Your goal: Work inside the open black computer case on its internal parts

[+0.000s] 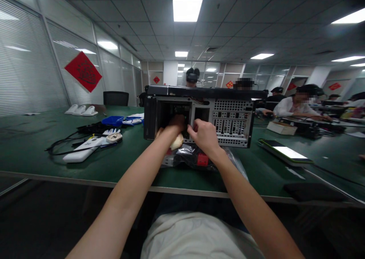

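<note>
While the left hand (pixel 176 123) reaches inside the computer case (pixel 199 116), the right hand (pixel 203 135) grips its rear edge.

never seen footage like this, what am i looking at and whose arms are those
This is one picture from a camera worn on a person's head, looking forward and down, so the two bare arms are the wearer's own. On the dark green table lies a grey metal computer case, its rear panel facing the wearer. The left hand reaches into an opening in that panel; the right hand rests on the panel beside it. Whether either grips anything is hidden. A clear plastic bag of parts lies below the hands, a white remote-shaped device to the left, and a dark phone with a lit screen to the right. Other people sit behind.
</note>
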A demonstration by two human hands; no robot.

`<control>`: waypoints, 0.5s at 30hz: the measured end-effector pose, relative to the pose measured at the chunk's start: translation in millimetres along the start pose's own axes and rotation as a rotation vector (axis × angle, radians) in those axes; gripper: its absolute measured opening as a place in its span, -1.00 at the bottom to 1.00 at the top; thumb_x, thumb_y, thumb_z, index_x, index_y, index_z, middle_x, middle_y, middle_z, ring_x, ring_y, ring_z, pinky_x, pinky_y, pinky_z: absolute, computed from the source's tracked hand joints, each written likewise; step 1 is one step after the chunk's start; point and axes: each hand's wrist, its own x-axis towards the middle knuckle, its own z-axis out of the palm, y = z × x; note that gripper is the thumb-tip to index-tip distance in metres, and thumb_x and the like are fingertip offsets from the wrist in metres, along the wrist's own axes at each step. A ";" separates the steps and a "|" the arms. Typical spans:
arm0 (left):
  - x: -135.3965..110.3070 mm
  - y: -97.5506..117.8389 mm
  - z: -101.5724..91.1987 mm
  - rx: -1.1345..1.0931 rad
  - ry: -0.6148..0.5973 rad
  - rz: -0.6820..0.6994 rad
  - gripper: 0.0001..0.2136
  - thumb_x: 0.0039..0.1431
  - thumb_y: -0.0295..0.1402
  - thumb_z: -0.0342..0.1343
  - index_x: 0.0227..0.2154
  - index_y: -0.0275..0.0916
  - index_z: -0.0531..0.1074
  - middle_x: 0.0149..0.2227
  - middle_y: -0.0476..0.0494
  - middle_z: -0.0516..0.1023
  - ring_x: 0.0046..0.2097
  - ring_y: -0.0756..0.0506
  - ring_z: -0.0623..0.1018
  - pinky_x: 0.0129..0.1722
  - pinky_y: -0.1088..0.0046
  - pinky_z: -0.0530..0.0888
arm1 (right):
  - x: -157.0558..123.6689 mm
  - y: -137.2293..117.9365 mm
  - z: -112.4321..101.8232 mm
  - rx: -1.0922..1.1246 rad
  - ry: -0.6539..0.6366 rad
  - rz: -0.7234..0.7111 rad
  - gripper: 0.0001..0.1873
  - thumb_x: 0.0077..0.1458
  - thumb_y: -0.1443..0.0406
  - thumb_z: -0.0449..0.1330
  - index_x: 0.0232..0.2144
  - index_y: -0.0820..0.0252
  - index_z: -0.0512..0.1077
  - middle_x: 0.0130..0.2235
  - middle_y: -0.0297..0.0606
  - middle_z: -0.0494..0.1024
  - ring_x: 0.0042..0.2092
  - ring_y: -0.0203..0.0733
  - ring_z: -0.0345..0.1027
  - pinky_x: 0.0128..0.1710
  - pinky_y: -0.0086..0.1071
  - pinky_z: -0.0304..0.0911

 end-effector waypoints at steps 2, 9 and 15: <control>1.5 -0.3 0.7 0.009 0.010 0.019 -0.76 0.22 -0.45 0.11 -0.09 -0.41 0.53 -0.07 -0.43 0.57 -0.04 -0.23 0.59 -0.15 0.43 0.49 | -0.1 0.1 0.0 0.000 -0.002 -0.002 -0.73 0.21 0.16 0.10 -0.44 0.18 0.42 -0.42 -0.20 0.57 -0.39 -0.18 0.38 -0.40 -0.35 -0.03; 5.5 -2.1 4.3 -0.006 -0.070 0.012 -0.79 0.22 -0.45 0.09 -0.17 -0.42 0.56 -0.13 -0.40 0.60 -0.10 -0.22 0.61 -0.19 0.43 0.49 | -0.2 0.8 0.8 -0.006 0.001 -0.004 -0.72 0.22 0.15 0.09 -0.43 0.18 0.42 -0.41 -0.19 0.57 -0.38 -0.17 0.38 -0.40 -0.35 -0.02; 15.8 -3.8 11.5 -0.085 -0.064 0.020 -0.79 0.22 -0.46 0.07 -0.19 -0.40 0.56 -0.16 -0.35 0.61 -0.14 -0.20 0.61 -0.22 0.43 0.50 | 0.1 1.1 1.6 0.000 -0.001 -0.001 -0.73 0.21 0.15 0.09 -0.43 0.18 0.43 -0.42 -0.20 0.56 -0.38 -0.17 0.38 -0.40 -0.35 -0.02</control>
